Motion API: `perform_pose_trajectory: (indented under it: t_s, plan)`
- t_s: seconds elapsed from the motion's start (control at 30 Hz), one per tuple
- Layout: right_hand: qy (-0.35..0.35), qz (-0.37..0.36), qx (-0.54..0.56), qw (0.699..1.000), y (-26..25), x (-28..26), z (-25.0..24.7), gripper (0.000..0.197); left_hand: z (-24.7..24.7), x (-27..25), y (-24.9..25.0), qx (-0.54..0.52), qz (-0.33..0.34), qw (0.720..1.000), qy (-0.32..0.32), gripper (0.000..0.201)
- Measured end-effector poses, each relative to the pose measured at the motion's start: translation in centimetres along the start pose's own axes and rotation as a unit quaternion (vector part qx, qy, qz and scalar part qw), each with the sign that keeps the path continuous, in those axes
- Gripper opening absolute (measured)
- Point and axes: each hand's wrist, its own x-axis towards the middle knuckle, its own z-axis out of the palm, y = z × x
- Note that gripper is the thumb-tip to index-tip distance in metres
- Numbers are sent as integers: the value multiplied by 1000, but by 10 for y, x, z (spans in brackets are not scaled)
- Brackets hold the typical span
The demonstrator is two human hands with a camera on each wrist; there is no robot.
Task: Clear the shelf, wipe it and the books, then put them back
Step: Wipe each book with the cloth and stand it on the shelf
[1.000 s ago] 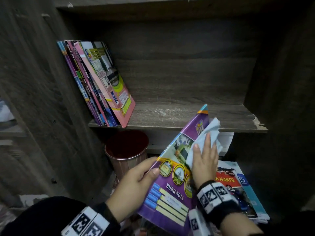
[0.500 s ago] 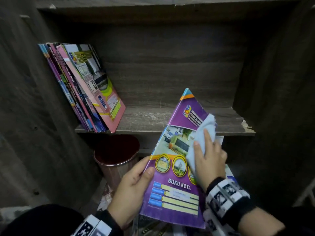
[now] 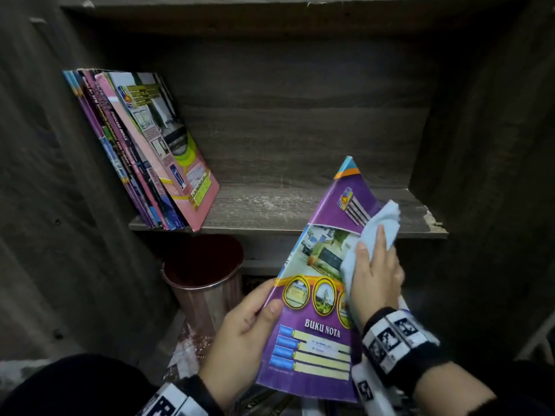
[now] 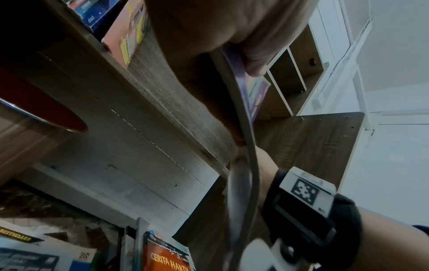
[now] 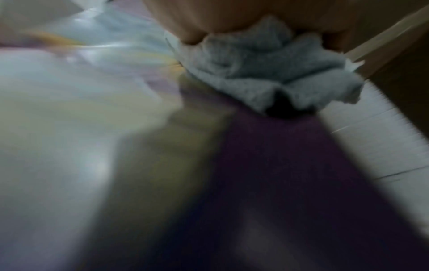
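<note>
The notebook [image 3: 312, 310] in front of the shelf [image 3: 300, 205] has a purple cover printed "BUKU NOTA" above blue and yellow label bars; the smaller print on those bars is too fine to read. The left hand [image 3: 240, 334] grips its lower left edge, thumb on the cover and fingers behind. The right hand [image 3: 375, 274] presses a pale blue cloth [image 3: 381, 226] flat against the cover's right side with its fingers laid straight over the cloth. The right wrist view is blurred and shows only the bunched cloth [image 5: 267, 69] on purple cover.

On the shelf a row of books [image 3: 144, 151] leans to the left against the side wall. The front one is pink with a yellow-green panel; the spine lettering is not legible. To the right of the row the shelf board lies bare as far as the right wall, and its front right corner is chipped.

Below the shelf stands a copper-coloured bin [image 3: 204, 283] with a dark red inside, just left of the notebook. In the left wrist view an orange book [image 4: 167, 256] reads "CERITA HANTU", cut off by the bottom edge, and a yellow strip on another cover there is too small to read. Both wrists wear black bands with black-and-white square markers.
</note>
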Motion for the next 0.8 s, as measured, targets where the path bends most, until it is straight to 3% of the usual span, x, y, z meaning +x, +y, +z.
perform_pose_trajectory:
  t_s: [0.1,0.2,0.3,0.4,0.5,0.57,0.6,0.67,0.73,0.8]
  plan:
    - [-91,-120,42,988,-12,-53,14,63,0,3,-1,8,25,998,59,32]
    - [-190,-232,26,954,-23,-95,18,53,-7,7,-1,29,33,997,67,32]
    - [-156,-328,-3,932,-26,-86,15,50,-7,5,0,60,33,997,29,28]
    - [-64,-291,31,954,-26,-53,9,50,-1,0,-5,70,10,997,-19,32]
    - [-19,-144,99,984,-20,-18,6,52,3,-3,-7,50,13,998,-23,32]
    - [-23,-70,87,994,-15,-6,11,56,6,-3,-5,35,42,998,-6,33]
    - [-46,-41,101,993,-13,-6,18,56,6,-2,-3,16,51,998,15,33]
    - [-164,-3,174,971,-19,-21,29,61,4,2,2,-17,75,995,62,36]
    - [-299,-31,254,919,-30,-48,31,68,0,5,5,10,110,991,78,39]
    - [-379,-112,310,865,-46,-71,23,86,-5,7,7,33,110,992,59,34]
